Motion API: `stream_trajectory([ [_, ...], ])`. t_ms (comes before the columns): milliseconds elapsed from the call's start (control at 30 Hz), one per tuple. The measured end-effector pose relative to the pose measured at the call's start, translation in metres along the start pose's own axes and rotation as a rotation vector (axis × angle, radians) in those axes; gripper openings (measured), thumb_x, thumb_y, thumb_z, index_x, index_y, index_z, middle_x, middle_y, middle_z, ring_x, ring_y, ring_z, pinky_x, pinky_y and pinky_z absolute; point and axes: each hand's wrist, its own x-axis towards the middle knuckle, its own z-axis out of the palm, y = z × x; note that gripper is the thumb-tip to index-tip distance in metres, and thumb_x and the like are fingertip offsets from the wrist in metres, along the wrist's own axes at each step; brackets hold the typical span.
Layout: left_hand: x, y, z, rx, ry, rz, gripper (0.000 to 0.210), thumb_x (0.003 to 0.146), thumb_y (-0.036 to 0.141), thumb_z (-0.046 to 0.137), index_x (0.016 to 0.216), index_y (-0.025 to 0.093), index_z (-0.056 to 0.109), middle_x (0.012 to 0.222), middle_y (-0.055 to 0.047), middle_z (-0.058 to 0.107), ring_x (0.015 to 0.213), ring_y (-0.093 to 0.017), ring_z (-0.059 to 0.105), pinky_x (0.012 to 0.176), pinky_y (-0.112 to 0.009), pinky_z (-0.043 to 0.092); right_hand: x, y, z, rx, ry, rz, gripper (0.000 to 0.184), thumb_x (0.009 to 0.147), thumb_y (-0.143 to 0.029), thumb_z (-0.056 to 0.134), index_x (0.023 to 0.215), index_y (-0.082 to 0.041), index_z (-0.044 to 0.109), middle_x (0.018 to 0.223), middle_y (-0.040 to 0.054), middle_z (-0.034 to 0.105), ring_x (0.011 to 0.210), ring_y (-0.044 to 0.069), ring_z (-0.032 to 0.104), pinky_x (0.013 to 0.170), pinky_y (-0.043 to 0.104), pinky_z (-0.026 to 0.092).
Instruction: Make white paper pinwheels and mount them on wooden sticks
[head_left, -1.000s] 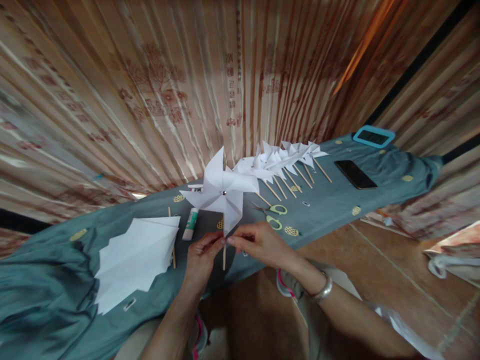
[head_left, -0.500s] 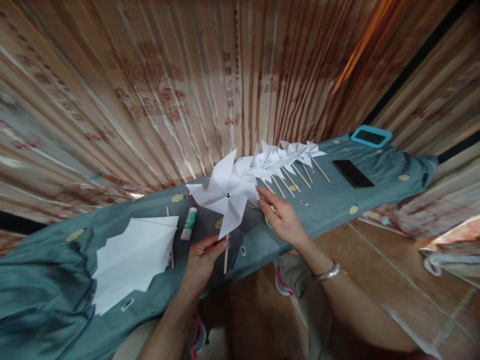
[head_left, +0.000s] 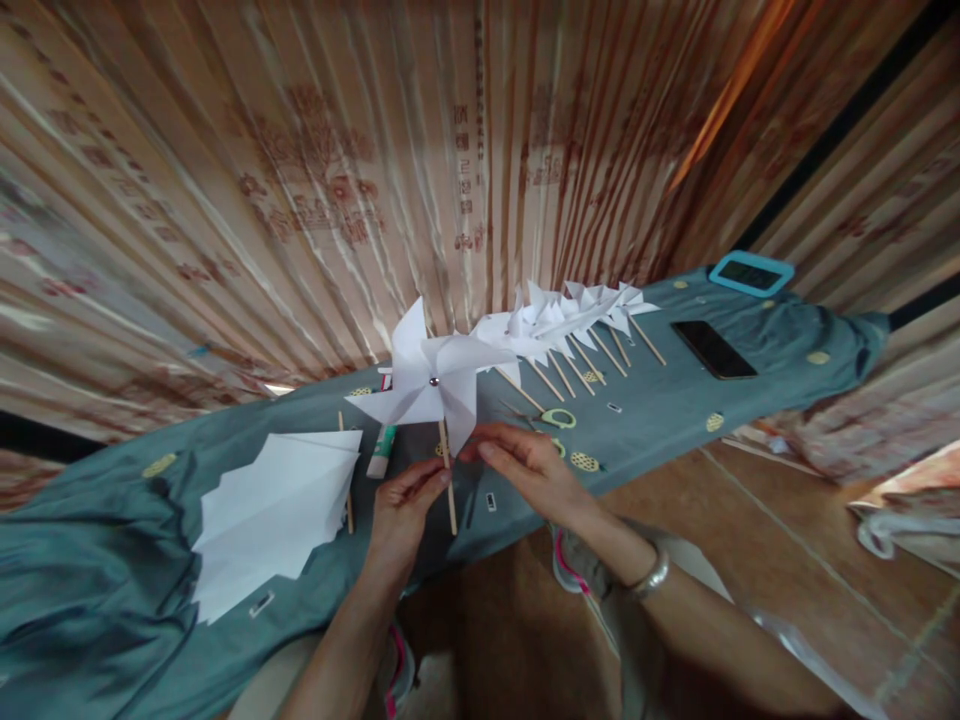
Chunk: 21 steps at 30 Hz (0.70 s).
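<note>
Pinching L hand (head_left: 403, 500): I've got paper pinwheel (head_left: 433, 382) by its wooden stick (head_left: 452, 515)
R hand (head_left: 529, 468): half-curled nr lower blade (head_left: 459, 415), can't tell if gripping
Pinwheel: above teal cloth (head_left: 637, 410), btwn glue stick (head_left: 381, 458) & scissors (head_left: 546, 414)

The left hand (head_left: 406, 503) is pinching just below centre; the right hand (head_left: 531, 470) is pointing leftward beside it; the forearms (head_left: 343, 615) are slanting inward from the bottom edge.
</note>
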Motion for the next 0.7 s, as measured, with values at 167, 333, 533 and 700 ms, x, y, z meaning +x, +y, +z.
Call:
stream_trajectory([
  [167, 0.003, -0.003, 0.0, -0.078, 0.008, -0.025, 0.036, 0.053, 0.04, 0.083, 0.081, 0.017, 0.077, 0.087, -0.008, 0.077, 0.093, -0.025, 0.067, 0.096, -0.039, 0.045, -0.002, 0.004, 0.008, -0.118, 0.049, 0.104, 0.035, 0.086, -0.046, 0.059, 0.104, -0.019, 0.069, 0.092, 0.0065, 0.075, 0.083, 0.019, 0.07, 0.074, 0.03, 0.053],
  [333, 0.006, -0.002, 0.003, -0.166, 0.031, -0.034, 0.038, 0.052, 0.039, 0.084, 0.082, 0.017, 0.077, 0.088, -0.008, 0.077, 0.094, -0.024, 0.067, 0.099, -0.04, 0.043, -0.007, 0.009, 0.018, -0.274, -0.054, 0.198, 0.023, 0.08, -0.039, 0.068, 0.086, -0.018, 0.073, 0.078, 0.0033, 0.075, 0.07, 0.017, 0.068, 0.061, 0.025, 0.048],
  [533, 0.01, -0.004, 0.007, -0.21, 0.038, -0.042, 0.037, 0.051, 0.038, 0.085, 0.08, 0.017, 0.077, 0.085, -0.007, 0.076, 0.094, -0.023, 0.068, 0.098, -0.038, 0.044, -0.008, 0.018, 0.033, -0.238, -0.049, 0.196, 0.009, 0.08, -0.026, 0.066, 0.078, -0.019, 0.072, 0.069, -0.0004, 0.072, 0.063, 0.013, 0.063, 0.055, 0.021, 0.041],
  [700, 0.014, -0.007, 0.008, -0.248, 0.013, -0.045, 0.035, 0.053, 0.037, 0.084, 0.082, 0.017, 0.077, 0.09, -0.007, 0.076, 0.096, -0.022, 0.067, 0.099, -0.037, 0.044, -0.006, 0.019, 0.033, -0.241, -0.022, 0.198, 0.01, 0.08, -0.025, 0.064, 0.078, -0.019, 0.071, 0.067, -0.0007, 0.07, 0.062, 0.013, 0.062, 0.056, 0.021, 0.041],
])
